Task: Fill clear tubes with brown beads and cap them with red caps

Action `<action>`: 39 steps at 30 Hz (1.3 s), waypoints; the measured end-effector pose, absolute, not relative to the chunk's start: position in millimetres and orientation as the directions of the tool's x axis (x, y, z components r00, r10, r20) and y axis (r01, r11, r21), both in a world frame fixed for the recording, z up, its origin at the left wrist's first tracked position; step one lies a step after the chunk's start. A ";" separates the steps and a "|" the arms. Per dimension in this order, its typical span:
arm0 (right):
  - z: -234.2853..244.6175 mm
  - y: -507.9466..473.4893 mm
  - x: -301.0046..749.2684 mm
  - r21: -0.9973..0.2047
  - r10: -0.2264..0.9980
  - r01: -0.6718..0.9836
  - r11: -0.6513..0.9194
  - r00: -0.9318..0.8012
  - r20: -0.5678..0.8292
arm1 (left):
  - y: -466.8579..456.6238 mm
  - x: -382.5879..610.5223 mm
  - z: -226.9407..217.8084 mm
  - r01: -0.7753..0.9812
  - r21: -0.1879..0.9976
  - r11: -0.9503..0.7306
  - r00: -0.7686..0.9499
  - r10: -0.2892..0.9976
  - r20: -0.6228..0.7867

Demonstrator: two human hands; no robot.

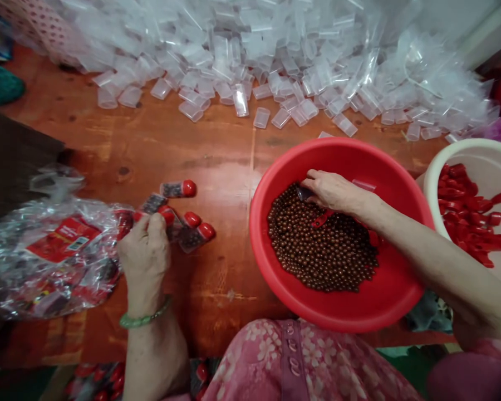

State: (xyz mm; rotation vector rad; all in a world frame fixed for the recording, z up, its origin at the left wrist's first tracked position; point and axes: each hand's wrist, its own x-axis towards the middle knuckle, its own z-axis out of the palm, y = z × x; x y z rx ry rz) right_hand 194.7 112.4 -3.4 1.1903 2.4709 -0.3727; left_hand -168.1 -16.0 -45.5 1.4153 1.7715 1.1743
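Note:
My left hand (145,259), with a green bead bracelet, is closed among small clear containers of dark balls with red caps (179,189). Its fingertips are hidden, so I cannot make out what they hold. More red-capped containers (198,236) lie just right of it. Inside a red basin (338,320), my right hand (329,189) grips a small clear plastic container (304,193), tilted at the far edge of a heap of brown balls (323,250). Under that hand, a red plastic piece (322,218) rests on the balls.
Many clear plastic containers (261,117) are piled along the back of the wooden table (217,150). A cream bucket (432,189) at the right holds red plastic pieces (463,209). At the left lies a clear bag (8,245) with a red label. Red-capped containers (104,384) show below the table edge.

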 end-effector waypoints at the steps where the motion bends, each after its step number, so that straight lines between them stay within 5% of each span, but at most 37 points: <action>1: -3.9 113.5 193.2 -0.065 0.691 0.796 0.602 -0.560 -0.457 | -15.4 -170.8 -52.1 0.596 0.799 0.085 -0.351 0.922 0.164; 3: -3.4 114.8 193.9 -0.063 0.681 0.796 0.602 -0.553 -0.480 | -14.4 -171.6 -61.6 0.765 0.619 0.175 -0.433 0.852 0.294; 6: -0.7 117.1 201.3 -0.069 0.651 0.779 0.623 -0.565 -0.507 | -12.6 -165.1 -66.4 0.825 0.538 0.174 -0.399 0.853 0.336; 13: 2.0 117.7 208.3 0.095 0.690 0.770 0.631 -0.500 -0.524 | -13.8 -112.8 -49.3 0.762 0.647 0.006 -0.310 0.881 0.357; 16: 0.6 117.1 207.0 -0.070 0.685 0.799 0.597 -0.553 -0.474 | -19.8 -76.5 -33.6 0.710 0.691 -0.135 -0.213 0.895 0.393; 20: -5.6 117.1 205.3 -0.380 0.897 0.896 0.231 -0.348 -0.274 | -21.3 -38.8 -17.2 0.631 0.674 -0.384 -0.074 0.835 0.545; 24: -20.7 117.1 195.9 -0.391 0.961 0.920 -0.031 -0.079 -0.264 | -14.6 -23.2 -17.0 0.627 0.642 -0.441 -0.002 0.823 0.568; 33: -28.8 66.6 165.3 -0.431 0.872 0.899 0.075 -0.269 -0.409 | -12.4 -24.8 -19.6 0.587 0.683 -0.435 0.026 0.853 0.521; 39: -28.3 30.4 156.3 -0.499 0.592 0.818 -0.288 -0.258 -0.764 | -12.6 -25.2 -20.8 0.587 0.686 -0.431 0.041 0.862 0.506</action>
